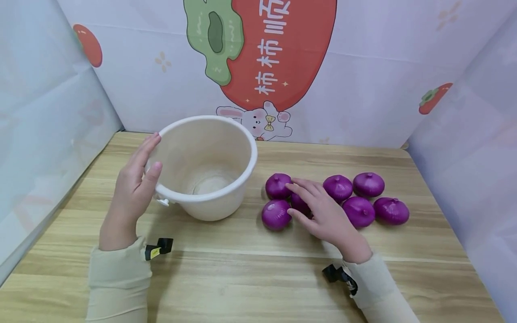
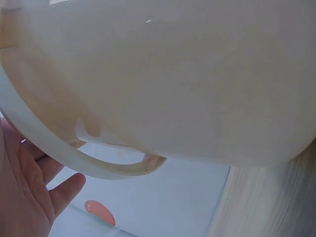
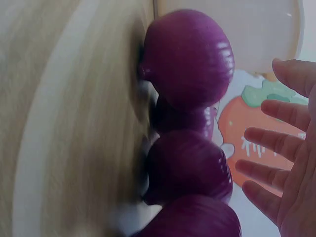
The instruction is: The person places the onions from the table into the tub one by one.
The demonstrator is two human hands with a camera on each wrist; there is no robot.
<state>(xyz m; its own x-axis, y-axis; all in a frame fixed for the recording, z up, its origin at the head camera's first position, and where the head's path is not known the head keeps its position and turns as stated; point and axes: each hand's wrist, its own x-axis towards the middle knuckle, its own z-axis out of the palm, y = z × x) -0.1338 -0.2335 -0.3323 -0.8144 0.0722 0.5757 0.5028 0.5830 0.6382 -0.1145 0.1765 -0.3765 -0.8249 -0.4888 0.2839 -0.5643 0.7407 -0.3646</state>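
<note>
A white bucket [image 1: 214, 202] stands upright on the left of the table, with its mouth facing up. My left hand [image 1: 135, 184] is at its left rim, fingers extended and thumb apart. The left wrist view shows this hand [image 2: 24, 182] beside the bucket's rim [image 2: 54, 148], some fingers partly hidden behind it. Over the purple onions [image 1: 276, 215] to the bucket's right, my right hand [image 1: 323, 213] is spread with nothing in its grasp. It partly covers one onion [image 1: 300, 204]. From the right wrist, the fingers [image 3: 276, 143] appear above the row of onions [image 3: 190, 168].
More onions [image 1: 358, 211] lie close together on the right. The wood-grain table [image 1: 242, 278] is bounded by a printed backdrop [image 1: 363, 89] behind and pale sheets at both sides. A small white handle lug [image 1: 163, 202] juts from the bucket's front left.
</note>
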